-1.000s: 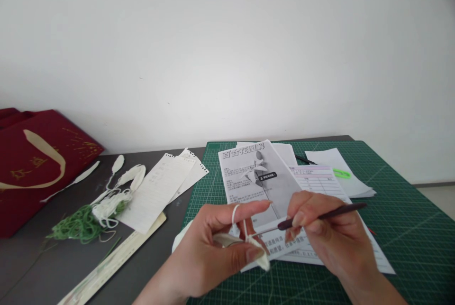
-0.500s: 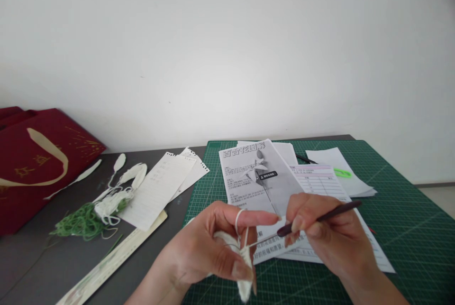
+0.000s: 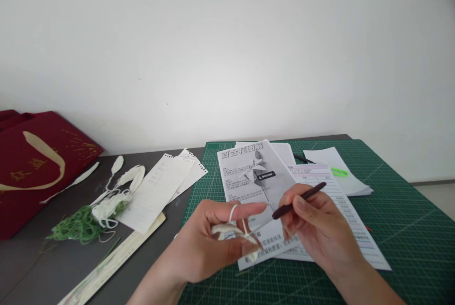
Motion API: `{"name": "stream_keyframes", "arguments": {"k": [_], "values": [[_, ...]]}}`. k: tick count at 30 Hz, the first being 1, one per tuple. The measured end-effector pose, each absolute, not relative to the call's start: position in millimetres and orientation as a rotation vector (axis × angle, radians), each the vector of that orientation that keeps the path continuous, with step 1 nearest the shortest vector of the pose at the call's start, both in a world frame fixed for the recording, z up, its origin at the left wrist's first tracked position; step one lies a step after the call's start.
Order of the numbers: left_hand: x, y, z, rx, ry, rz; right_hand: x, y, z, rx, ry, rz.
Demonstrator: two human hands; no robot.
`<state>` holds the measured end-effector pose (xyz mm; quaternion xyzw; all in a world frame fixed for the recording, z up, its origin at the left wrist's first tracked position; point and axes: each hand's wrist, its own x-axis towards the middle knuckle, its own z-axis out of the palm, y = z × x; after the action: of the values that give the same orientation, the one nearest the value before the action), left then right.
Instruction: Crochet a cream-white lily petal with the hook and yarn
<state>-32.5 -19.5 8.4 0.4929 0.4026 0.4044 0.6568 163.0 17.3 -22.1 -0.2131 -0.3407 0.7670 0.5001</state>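
My left hand [image 3: 209, 243] pinches a small white crocheted piece [image 3: 234, 235] between thumb and fingers, with white yarn looped over the outstretched index finger. My right hand [image 3: 313, 229] grips a dark crochet hook [image 3: 300, 198], its tip pointing left toward the white piece just above it. Both hands hover over a printed instruction sheet [image 3: 249, 172] on the green cutting mat [image 3: 398, 229].
Other papers [image 3: 334, 167] lie on the mat behind, one bearing a green marker [image 3: 339, 171]. On the dark table [image 3: 42, 272] to the left lie white crocheted petals [image 3: 131, 174], a tangle of green and white yarn [image 3: 80, 222], lined notes [image 3: 156, 191], a ruler [image 3: 113, 260] and a red gift bag [image 3: 31, 162].
My right hand has tilted the hook upward and drawn it closer to the left hand. The left hand has lifted the white piece slightly and turned it flatter.
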Motion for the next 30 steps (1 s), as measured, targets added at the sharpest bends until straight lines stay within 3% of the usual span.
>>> {"name": "stream_keyframes", "arguments": {"k": [4,13,30], "values": [[-18,-19,-4,1.227,1.126,1.163,149,16,-24,-0.622,-0.72,1.869],[5,-16,-11,0.694,1.123,1.377,139,11,-35,-0.767,-0.89,1.597],[5,-14,-12,0.715,1.108,1.334,133,15,-37,-0.775,-0.772,1.79]]}}
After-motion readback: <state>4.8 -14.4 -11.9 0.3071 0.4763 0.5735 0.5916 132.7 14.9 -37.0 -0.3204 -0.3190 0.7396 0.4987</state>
